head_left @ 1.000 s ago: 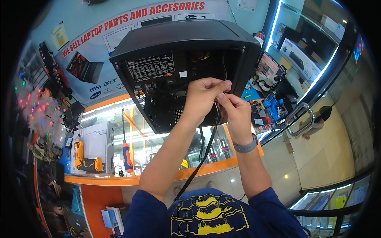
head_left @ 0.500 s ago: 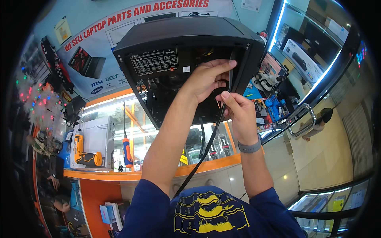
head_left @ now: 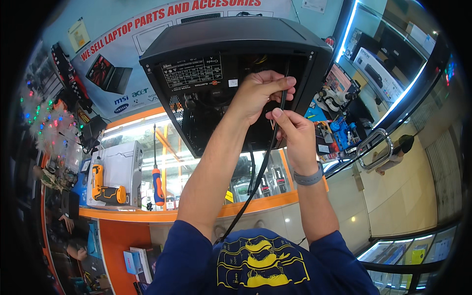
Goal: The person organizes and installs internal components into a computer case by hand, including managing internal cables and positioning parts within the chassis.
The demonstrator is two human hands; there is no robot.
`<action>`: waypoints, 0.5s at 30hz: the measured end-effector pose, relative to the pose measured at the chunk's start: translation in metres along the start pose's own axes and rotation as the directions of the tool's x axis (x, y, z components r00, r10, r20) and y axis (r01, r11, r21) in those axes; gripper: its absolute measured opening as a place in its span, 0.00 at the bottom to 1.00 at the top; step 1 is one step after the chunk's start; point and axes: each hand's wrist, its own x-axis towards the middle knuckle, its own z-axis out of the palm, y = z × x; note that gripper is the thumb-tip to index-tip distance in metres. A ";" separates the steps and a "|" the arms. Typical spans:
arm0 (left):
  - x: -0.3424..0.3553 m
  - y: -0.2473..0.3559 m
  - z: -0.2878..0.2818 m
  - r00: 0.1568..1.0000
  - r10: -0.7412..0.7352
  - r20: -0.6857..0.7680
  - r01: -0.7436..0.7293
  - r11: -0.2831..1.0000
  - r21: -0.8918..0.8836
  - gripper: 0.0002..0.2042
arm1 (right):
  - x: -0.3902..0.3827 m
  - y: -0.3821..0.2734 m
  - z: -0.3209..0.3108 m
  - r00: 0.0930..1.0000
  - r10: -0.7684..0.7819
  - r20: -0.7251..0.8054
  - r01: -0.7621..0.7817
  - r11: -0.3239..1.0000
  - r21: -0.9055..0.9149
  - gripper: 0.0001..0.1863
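L hand [head_left: 258,96] is up at the right-hand part of the PC case's open side, thumb & index pinching a thin blk cable [head_left: 259,182], other fingers curled loosely. R hand [head_left: 297,135] sits just below & to the right, thumb & forefinger pinching the same cable lower down, rest of fingers bent in. Hands are close tog., a short stretch of cable btwn them. Cable's upper end goes into the dark of the case, can't tell where it ends; lower down it runs slantwise twd the person's navy shirt [head_left: 196,255] w/ yellow print.

PC case [head_left: 236,39] is blk, w/ its open side facing the person, at the back of the glass-topped counter [head_left: 172,216] w/ orange edging. Inside, upper left, is a power supply w/ a printed label [head_left: 194,73], small white sticker [head_left: 233,83] next to it. Second blk cable [head_left: 252,169] hangs below the case, near the first.

Grey watch [head_left: 309,178] on R wrist. On counter, left of the arms: orange/blue screwdriver [head_left: 158,187] lying on the glass, shaft pointing away; further left an orange/blk power tool [head_left: 110,193] on a whitish box [head_left: 118,169]. Banner [head_left: 118,59] on wall behind; microscope [head_left: 337,101] off to the right, nr a blue mat [head_left: 314,114]
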 end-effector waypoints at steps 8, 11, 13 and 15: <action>-0.018 0.016 0.008 0.994 0.013 -0.112 0.002 0.991 0.137 0.11 | 0.000 0.021 0.011 0.972 -0.228 0.054 0.234 0.960 -0.156 0.18; -0.019 0.019 0.004 0.989 0.003 -0.151 0.027 0.981 0.195 0.11 | -0.005 0.054 0.018 0.964 -0.265 0.005 0.265 0.959 -0.098 0.22; -0.024 0.021 0.005 0.984 0.025 -0.175 0.007 0.984 0.176 0.11 | 0.000 0.083 0.025 0.935 -0.348 -0.066 0.316 0.904 -0.288 0.25; -0.024 0.017 0.011 0.979 0.052 -0.199 -0.027 0.992 0.123 0.12 | 0.014 0.095 0.031 0.957 -0.250 -0.148 0.205 0.941 -0.268 0.30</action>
